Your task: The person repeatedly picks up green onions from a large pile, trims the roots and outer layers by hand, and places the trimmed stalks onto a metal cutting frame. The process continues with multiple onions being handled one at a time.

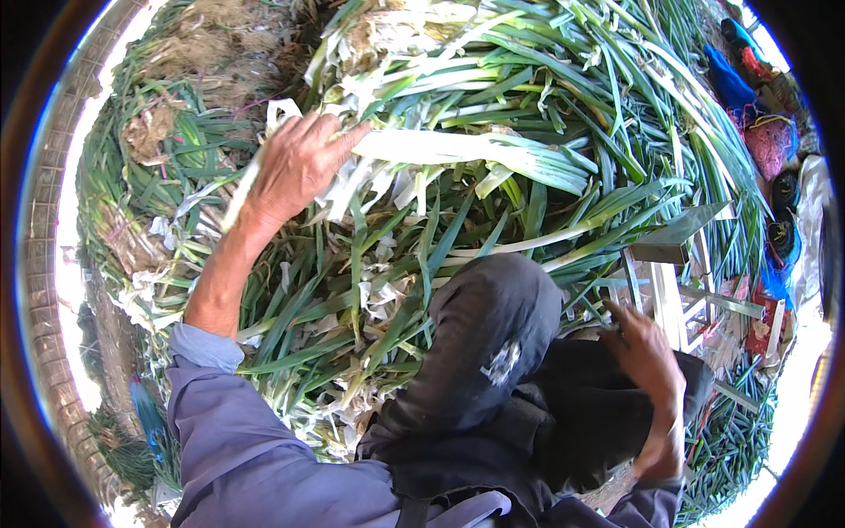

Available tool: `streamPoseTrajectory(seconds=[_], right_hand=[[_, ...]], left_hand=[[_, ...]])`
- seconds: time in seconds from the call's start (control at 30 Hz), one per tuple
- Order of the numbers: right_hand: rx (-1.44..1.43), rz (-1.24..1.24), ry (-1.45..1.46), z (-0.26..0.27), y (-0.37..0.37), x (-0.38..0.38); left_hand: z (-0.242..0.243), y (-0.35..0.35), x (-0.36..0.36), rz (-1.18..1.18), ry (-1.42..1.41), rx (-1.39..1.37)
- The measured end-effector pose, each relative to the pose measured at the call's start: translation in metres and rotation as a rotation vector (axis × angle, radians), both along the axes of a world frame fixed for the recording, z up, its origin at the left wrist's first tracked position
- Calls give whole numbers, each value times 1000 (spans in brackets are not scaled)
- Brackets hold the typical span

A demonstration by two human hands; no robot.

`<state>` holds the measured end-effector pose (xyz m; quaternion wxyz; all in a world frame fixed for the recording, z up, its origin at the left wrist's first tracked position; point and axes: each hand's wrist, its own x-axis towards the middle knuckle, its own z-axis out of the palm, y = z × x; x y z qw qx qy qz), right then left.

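My left hand [297, 162] reaches out over the pile of green onions, its fingers curled at the left end of a bright white bundle of green onion stalks [449, 146]. Whether the fingers grip that bundle is not clear. The bundle's green ends point right. My right hand [637, 343] is over my bent leg at the right, fingers somewhat apart, with nothing seen in it. Close by it stands a metal frame with a flat angled plate [680, 234]. Loose green leaves and peeled pale skins [383, 294] lie in front of my knee.
Long green onions [660, 99] are heaped across the back and right. Stalks with brown roots [211, 59] lie at the back left. Blue and pink twine or netting [769, 145] sits at the far right, near a red box [766, 327]. More greens [733, 429] lie at the lower right.
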<state>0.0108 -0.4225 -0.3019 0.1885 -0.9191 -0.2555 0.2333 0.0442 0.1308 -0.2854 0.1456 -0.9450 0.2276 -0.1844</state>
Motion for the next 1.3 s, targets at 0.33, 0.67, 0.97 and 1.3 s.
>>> streamPoseTrajectory(seconds=[0.33, 0.67, 0.97, 1.3], right_hand=[[399, 291, -524, -13, 189, 100], [651, 260, -1018, 79, 267, 127], [8, 450, -1086, 103, 270, 125], [220, 670, -1390, 137, 294, 47]], left_hand=[[154, -24, -62, -3, -444, 105], [207, 80, -175, 567, -645, -82], [97, 180, -288, 1091, 262, -353], [46, -92, -101, 350, 357, -1139]])
